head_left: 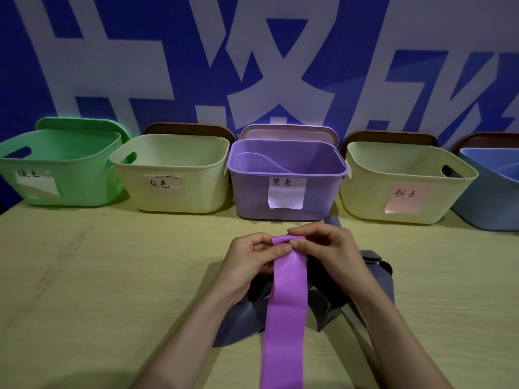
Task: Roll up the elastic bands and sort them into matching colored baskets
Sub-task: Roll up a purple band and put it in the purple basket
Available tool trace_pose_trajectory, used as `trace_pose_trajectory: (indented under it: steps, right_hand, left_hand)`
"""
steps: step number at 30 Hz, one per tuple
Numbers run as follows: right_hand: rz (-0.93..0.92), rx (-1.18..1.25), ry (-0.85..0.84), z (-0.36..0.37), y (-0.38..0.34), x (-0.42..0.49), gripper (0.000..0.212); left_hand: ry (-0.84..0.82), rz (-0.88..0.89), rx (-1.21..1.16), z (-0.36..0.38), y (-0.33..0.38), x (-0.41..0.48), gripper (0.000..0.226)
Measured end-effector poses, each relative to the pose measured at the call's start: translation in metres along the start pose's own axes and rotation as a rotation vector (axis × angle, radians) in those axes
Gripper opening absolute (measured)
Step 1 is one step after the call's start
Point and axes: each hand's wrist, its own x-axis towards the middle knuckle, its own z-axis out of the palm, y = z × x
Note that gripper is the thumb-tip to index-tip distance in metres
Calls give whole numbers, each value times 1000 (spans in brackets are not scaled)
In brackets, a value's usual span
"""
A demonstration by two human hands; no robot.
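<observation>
A long purple elastic band (285,304) runs from the bottom edge of the view up to my hands, its far end folded over into a small roll. My left hand (250,256) pinches the left side of that roll, and my right hand (325,248) pinches the right side. Under the band and my wrists lies a loose pile of dark grey bands (365,279). Straight ahead stands the purple basket (286,192) with a white paper label; a band lies inside it.
A row of baskets lines the wall: green (61,167) at far left, a cream one (174,175) labelled in handwriting, the purple one, another cream one (404,183) with a pink label, and a blue one (494,189) at far right. Light wooden tabletop (112,276) spreads around my hands.
</observation>
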Motion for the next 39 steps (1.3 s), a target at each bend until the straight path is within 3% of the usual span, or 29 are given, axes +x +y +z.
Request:
trace_pose_trajectory:
  steps: [4, 8, 12, 21, 39]
  right_hand:
    - [-52, -37, -18, 1, -1, 0, 19]
    - [-110, -135, -34, 4, 1, 0, 25]
    - [21, -136, -70, 7, 5, -1, 48]
    - [161, 17, -106, -4, 1, 4, 36]
    - [130, -5, -123, 4, 10, 4, 24]
  left_hand:
    - [-13, -12, -49, 0, 2, -1, 33]
    - [25, 15, -93, 0, 0, 1, 29]
    - [94, 20, -108, 1, 0, 3, 27]
    - [58, 36, -41, -1, -2, 2, 10]
    - [127, 102, -77, 4, -12, 6, 20]
